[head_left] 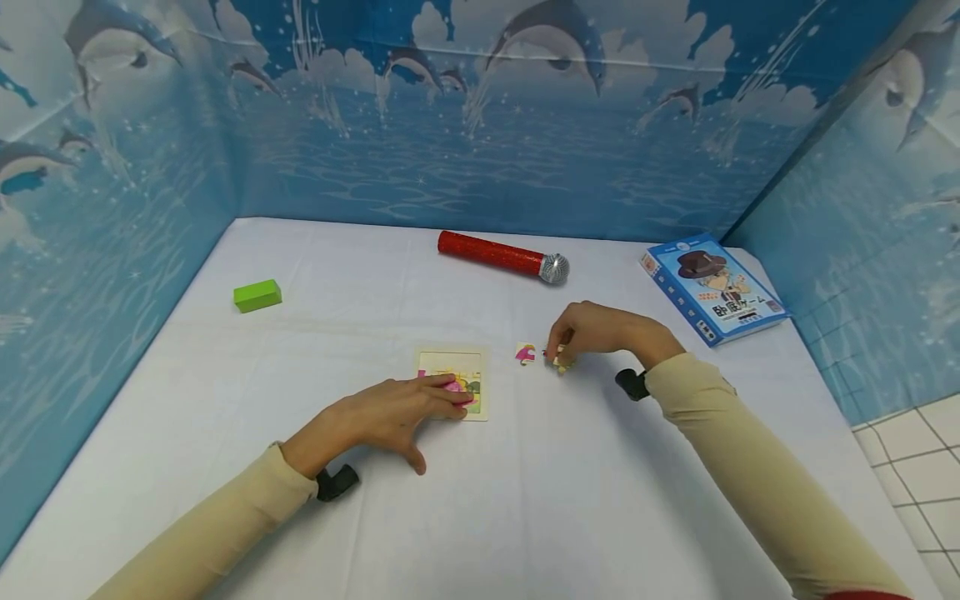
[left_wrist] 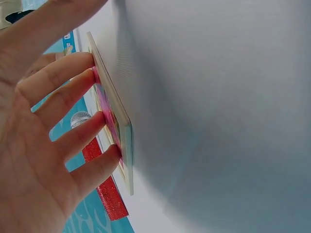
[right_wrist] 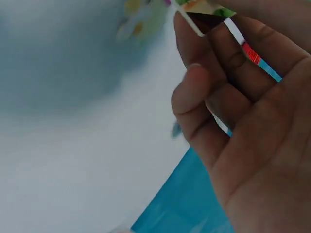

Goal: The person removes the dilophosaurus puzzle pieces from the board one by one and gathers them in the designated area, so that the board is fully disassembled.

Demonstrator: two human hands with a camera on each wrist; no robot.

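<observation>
A small picture puzzle in a pale wooden tray (head_left: 483, 396) lies on the white table. My left hand (head_left: 397, 408) rests on it from the left, its fairly straight fingertips touching the pink part of the picture; these fingers cover some of the puzzle. In the left wrist view the tray's edge (left_wrist: 127, 141) shows beside the fingertips. To the right of the tray lies a loose pink-and-white puzzle piece (head_left: 525, 354). My right hand (head_left: 592, 329) pinches a puzzle piece (right_wrist: 206, 8), partly hidden by the fingers. Blurred beneath it is another colourful piece (right_wrist: 141, 22) on the table.
A red glittery microphone (head_left: 495, 253) lies toward the back edge. At the back right is a blue boxed game (head_left: 716, 287), and a green block (head_left: 257, 296) sits at the left. Dolphin-printed curtains (head_left: 450, 150) border the white table.
</observation>
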